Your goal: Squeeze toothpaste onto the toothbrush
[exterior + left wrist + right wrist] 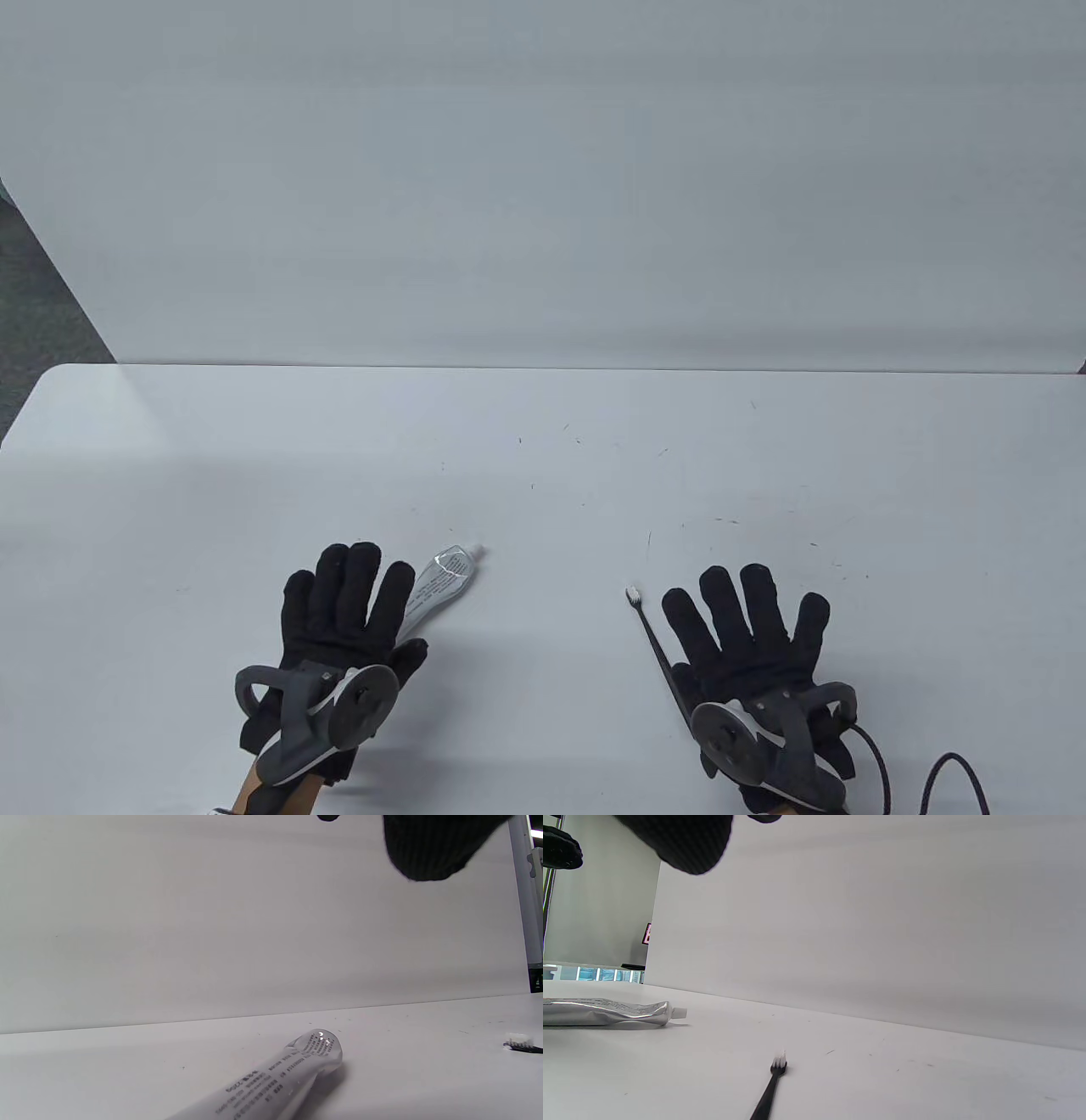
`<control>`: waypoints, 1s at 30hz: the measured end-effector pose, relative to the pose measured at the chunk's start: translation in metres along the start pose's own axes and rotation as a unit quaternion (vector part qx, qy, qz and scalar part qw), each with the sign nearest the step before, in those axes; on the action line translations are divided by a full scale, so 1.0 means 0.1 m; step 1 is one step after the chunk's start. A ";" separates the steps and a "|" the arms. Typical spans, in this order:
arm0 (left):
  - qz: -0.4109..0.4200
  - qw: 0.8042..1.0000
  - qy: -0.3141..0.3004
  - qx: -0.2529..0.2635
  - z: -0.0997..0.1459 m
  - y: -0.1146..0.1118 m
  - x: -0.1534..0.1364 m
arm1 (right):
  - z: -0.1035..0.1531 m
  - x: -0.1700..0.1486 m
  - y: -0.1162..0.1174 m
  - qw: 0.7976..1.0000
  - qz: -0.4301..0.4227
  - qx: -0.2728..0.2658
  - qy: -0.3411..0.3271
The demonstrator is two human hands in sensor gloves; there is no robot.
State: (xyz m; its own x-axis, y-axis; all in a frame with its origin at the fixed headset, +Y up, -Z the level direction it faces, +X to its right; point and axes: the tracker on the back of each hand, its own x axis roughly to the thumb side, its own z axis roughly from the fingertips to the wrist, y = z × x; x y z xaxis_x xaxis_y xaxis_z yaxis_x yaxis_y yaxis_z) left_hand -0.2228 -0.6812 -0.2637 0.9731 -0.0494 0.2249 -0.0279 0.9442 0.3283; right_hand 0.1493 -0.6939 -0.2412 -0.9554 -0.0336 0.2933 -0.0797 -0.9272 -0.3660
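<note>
A silver toothpaste tube [439, 587] lies on the white table [543, 475], its white nozzle pointing away from me; it also shows in the left wrist view [280, 1082] and the right wrist view [606, 1012]. My left hand [352, 607] hovers flat with spread fingers just left of the tube, holding nothing. A black toothbrush [655, 645] with white bristles lies on the table, also seen in the right wrist view [772, 1079]; its head shows in the left wrist view [521, 1043]. My right hand [747, 624] is spread flat just right of the toothbrush, holding nothing.
A white wall panel [543, 187] stands behind the table's far edge. A black cable [942, 777] loops at the bottom right near my right wrist. Grey floor [34, 297] shows at the far left.
</note>
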 end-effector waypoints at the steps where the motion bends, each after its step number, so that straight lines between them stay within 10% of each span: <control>1: -0.004 1.000 -0.001 -0.007 0.00 -0.02 0.00 | 0.00 0.00 0.01 1.000 0.002 0.006 -0.001; 23: 0.008 0.998 0.040 -0.041 -0.06 -0.07 -0.10 | 0.01 -0.04 -0.03 0.998 -0.055 0.013 0.021; 30: 0.008 0.996 0.018 -0.085 -0.44 -0.01 0.15 | 0.03 -0.06 -0.08 0.997 -0.077 0.009 0.020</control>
State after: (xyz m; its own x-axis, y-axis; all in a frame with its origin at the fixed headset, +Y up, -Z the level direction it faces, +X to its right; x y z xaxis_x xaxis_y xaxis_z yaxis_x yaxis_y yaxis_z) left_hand -0.1980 -0.6686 -0.3010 0.9806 -0.0254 0.1945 -0.0070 0.9864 0.1643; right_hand 0.1565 -0.6870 -0.2373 -0.9430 0.1240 0.3087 -0.2214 -0.9265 -0.3042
